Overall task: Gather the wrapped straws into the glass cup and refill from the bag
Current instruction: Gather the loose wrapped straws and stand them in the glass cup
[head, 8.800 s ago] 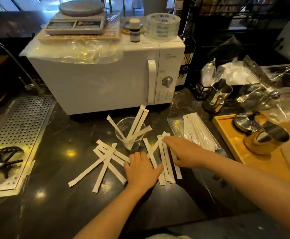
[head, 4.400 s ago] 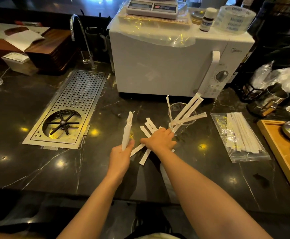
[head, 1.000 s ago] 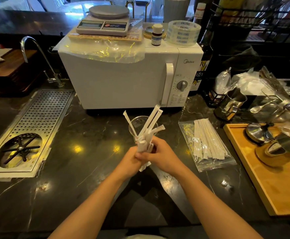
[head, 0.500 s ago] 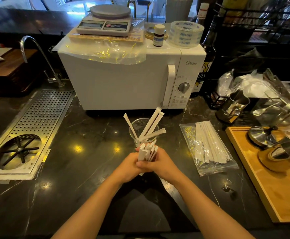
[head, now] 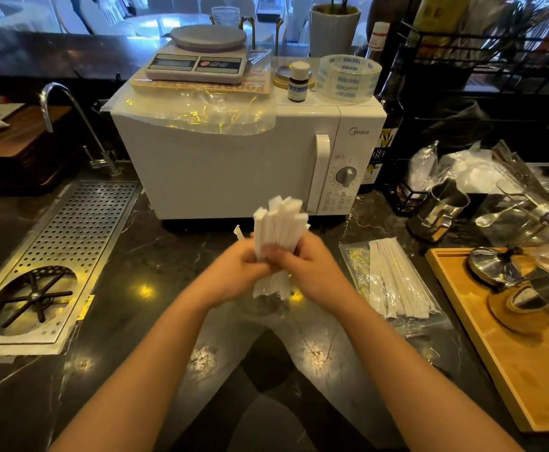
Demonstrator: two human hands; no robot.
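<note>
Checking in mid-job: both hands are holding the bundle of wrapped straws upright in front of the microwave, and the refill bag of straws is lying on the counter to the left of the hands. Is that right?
Not quite. The head view shows the refill bag lying on the counter to the right of the hands, beside the wooden tray, not to the left. The rest holds: left hand and right hand hold the bundle of wrapped straws upright in front of the microwave.

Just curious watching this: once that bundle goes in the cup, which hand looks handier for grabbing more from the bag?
Probably the right hand: the bag lies on its side, while the left hand would have to cross over.
</note>
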